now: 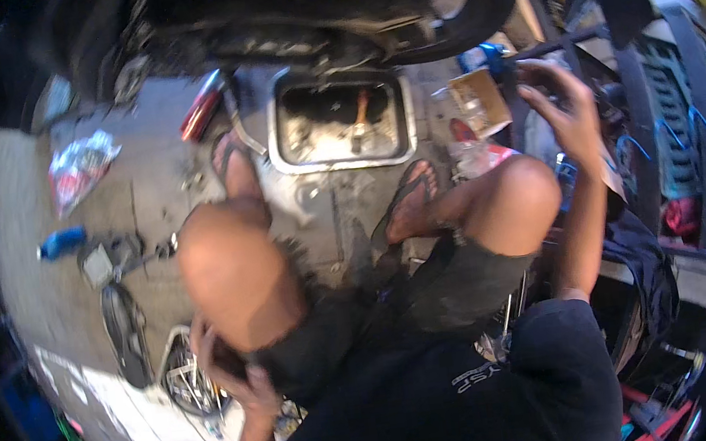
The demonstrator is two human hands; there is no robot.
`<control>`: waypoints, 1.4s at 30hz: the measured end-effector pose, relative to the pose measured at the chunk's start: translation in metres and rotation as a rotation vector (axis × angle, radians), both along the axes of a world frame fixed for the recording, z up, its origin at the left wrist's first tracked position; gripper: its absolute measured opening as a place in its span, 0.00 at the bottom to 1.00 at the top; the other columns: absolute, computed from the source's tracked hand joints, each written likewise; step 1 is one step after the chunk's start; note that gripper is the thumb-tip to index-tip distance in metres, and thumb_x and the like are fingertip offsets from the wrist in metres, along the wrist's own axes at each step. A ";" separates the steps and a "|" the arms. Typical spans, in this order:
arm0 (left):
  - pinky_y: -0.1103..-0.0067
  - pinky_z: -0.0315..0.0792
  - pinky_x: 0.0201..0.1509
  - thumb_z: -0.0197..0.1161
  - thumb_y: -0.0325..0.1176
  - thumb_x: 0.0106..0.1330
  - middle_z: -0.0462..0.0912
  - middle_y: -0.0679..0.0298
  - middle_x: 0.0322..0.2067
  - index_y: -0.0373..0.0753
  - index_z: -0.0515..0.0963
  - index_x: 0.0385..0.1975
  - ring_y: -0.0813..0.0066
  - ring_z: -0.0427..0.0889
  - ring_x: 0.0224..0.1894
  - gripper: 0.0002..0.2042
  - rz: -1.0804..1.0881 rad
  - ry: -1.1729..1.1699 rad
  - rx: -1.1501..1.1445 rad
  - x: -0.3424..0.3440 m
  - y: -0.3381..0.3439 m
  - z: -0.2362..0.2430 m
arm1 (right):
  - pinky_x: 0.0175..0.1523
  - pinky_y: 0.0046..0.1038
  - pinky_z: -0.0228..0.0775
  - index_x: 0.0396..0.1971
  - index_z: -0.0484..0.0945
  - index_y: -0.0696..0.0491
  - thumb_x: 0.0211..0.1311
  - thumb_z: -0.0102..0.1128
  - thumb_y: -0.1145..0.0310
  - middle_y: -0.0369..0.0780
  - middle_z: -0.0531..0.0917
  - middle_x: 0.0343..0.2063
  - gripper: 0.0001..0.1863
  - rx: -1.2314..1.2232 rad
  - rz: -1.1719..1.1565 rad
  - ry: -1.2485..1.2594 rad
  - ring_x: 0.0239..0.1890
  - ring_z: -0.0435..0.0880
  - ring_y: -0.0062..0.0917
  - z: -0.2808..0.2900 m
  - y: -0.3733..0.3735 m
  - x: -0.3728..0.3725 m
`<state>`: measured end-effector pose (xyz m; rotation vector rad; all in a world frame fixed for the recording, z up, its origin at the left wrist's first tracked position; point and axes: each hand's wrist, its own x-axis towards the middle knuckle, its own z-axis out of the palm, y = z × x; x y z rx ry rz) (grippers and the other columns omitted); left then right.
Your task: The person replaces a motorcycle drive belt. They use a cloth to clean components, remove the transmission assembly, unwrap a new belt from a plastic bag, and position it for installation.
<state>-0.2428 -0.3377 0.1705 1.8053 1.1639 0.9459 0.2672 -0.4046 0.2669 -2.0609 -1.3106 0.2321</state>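
Note:
My left hand (235,369) hangs low beside and partly behind my left knee, fingers loosely curved and apart, near a pile of metal tools (193,382). My right hand (555,101) is raised beyond my right knee, thumb and fingers curved apart, near an open cardboard box (479,102) holding small items, a blue object (481,58) and a dark metal rack (631,102). A metal tray (345,161) with dark liquid and a wooden-looking handle lies between my feet. A crumpled plastic bag (484,151) with red in it lies below the box.
A dark vehicle part with a tyre (481,10) overhangs the tray. A red cylindrical object (200,112), a plastic bag (81,169), a blue bottle (61,243) and a long black piece (126,333) lie on the floor. A black bag (638,275) is at my right.

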 end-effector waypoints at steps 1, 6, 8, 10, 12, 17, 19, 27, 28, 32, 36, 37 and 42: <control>0.54 0.55 0.73 0.58 0.58 0.70 0.56 0.44 0.68 0.36 0.53 0.70 0.48 0.59 0.71 0.39 0.029 0.151 0.127 0.006 -0.010 -0.002 | 0.54 0.29 0.74 0.46 0.82 0.60 0.61 0.70 0.69 0.45 0.87 0.41 0.16 -0.031 -0.162 0.042 0.45 0.85 0.28 -0.033 -0.021 0.035; 0.56 0.49 0.76 0.65 0.59 0.64 0.53 0.46 0.69 0.33 0.48 0.71 0.51 0.57 0.70 0.47 0.237 0.145 0.078 0.007 -0.008 -0.004 | 0.58 0.36 0.75 0.56 0.77 0.62 0.54 0.73 0.65 0.53 0.84 0.50 0.30 -0.415 -0.417 -0.022 0.52 0.85 0.40 -0.260 -0.149 0.131; 0.55 0.51 0.75 0.62 0.61 0.65 0.54 0.45 0.68 0.32 0.49 0.70 0.50 0.58 0.70 0.47 0.285 0.161 0.077 0.002 -0.006 -0.006 | 0.60 0.39 0.74 0.57 0.77 0.62 0.53 0.73 0.64 0.54 0.83 0.51 0.31 -0.374 -0.460 -0.047 0.54 0.83 0.44 -0.313 -0.147 0.130; 0.56 0.51 0.75 0.58 0.63 0.67 0.55 0.44 0.67 0.30 0.50 0.69 0.51 0.58 0.70 0.46 0.324 0.172 0.068 -0.002 -0.006 -0.001 | 0.69 0.45 0.63 0.54 0.78 0.60 0.53 0.69 0.62 0.55 0.78 0.56 0.29 -0.411 -0.493 -0.148 0.63 0.73 0.50 -0.346 -0.136 0.109; 0.57 0.55 0.72 0.59 0.62 0.67 0.57 0.47 0.67 0.32 0.52 0.69 0.52 0.61 0.68 0.44 0.374 0.092 0.030 -0.010 -0.002 -0.006 | 0.68 0.46 0.63 0.54 0.78 0.59 0.55 0.65 0.64 0.53 0.78 0.55 0.26 -0.431 -0.498 -0.280 0.63 0.72 0.49 -0.366 -0.137 0.097; 0.60 0.61 0.65 0.58 0.61 0.67 0.64 0.54 0.61 0.38 0.59 0.64 0.58 0.66 0.61 0.37 0.395 0.096 0.037 0.003 0.013 -0.018 | 0.64 0.46 0.65 0.53 0.80 0.55 0.62 0.50 0.69 0.49 0.80 0.51 0.20 -0.517 -0.373 -0.390 0.61 0.73 0.45 -0.349 -0.144 0.065; 0.61 0.63 0.63 0.58 0.61 0.67 0.66 0.56 0.58 0.39 0.62 0.61 0.60 0.68 0.58 0.34 0.348 0.060 -0.028 0.023 0.027 -0.033 | 0.65 0.43 0.64 0.53 0.80 0.54 0.63 0.48 0.70 0.47 0.81 0.51 0.20 -0.527 -0.354 -0.350 0.60 0.74 0.44 -0.345 -0.151 0.056; 0.65 0.71 0.52 0.56 0.58 0.69 0.75 0.64 0.47 0.46 0.72 0.51 0.67 0.74 0.47 0.24 0.068 -0.189 -0.822 0.229 0.150 -0.195 | 0.70 0.46 0.58 0.55 0.80 0.46 0.47 0.64 0.65 0.39 0.82 0.47 0.29 -0.504 -0.065 -0.469 0.58 0.76 0.37 -0.358 -0.165 0.031; 0.65 0.72 0.51 0.56 0.58 0.69 0.77 0.65 0.46 0.46 0.74 0.50 0.68 0.75 0.45 0.23 0.083 -0.220 -0.902 0.234 0.162 -0.213 | 0.68 0.45 0.63 0.53 0.82 0.47 0.48 0.63 0.66 0.41 0.84 0.45 0.27 -0.465 -0.027 -0.454 0.56 0.78 0.37 -0.351 -0.160 0.028; 0.63 0.69 0.58 0.58 0.60 0.65 0.78 0.67 0.48 0.50 0.76 0.50 0.66 0.75 0.51 0.23 0.128 -0.237 -1.037 0.262 0.160 -0.201 | 0.61 0.42 0.69 0.48 0.84 0.51 0.50 0.61 0.67 0.44 0.85 0.42 0.21 -0.428 0.050 -0.347 0.51 0.82 0.39 -0.331 -0.163 0.020; 0.63 0.69 0.59 0.56 0.62 0.65 0.80 0.67 0.47 0.50 0.77 0.49 0.65 0.76 0.50 0.24 0.164 -0.249 -1.080 0.268 0.151 -0.187 | 0.54 0.41 0.73 0.44 0.85 0.53 0.51 0.61 0.67 0.46 0.86 0.39 0.18 -0.491 0.109 -0.191 0.47 0.84 0.40 -0.333 -0.149 0.040; 0.63 0.69 0.60 0.56 0.63 0.65 0.80 0.67 0.48 0.50 0.77 0.50 0.65 0.76 0.50 0.25 0.166 -0.258 -1.089 0.264 0.154 -0.193 | 0.52 0.41 0.74 0.43 0.85 0.53 0.51 0.61 0.67 0.47 0.86 0.39 0.17 -0.515 0.099 -0.154 0.46 0.84 0.41 -0.342 -0.138 0.056; 0.63 0.70 0.62 0.54 0.65 0.66 0.79 0.66 0.52 0.48 0.76 0.54 0.64 0.76 0.53 0.29 0.065 -0.302 -1.111 0.265 0.150 -0.202 | 0.44 0.40 0.78 0.38 0.86 0.56 0.52 0.61 0.66 0.50 0.86 0.36 0.14 -0.658 -0.099 -0.019 0.41 0.87 0.43 -0.433 -0.102 0.137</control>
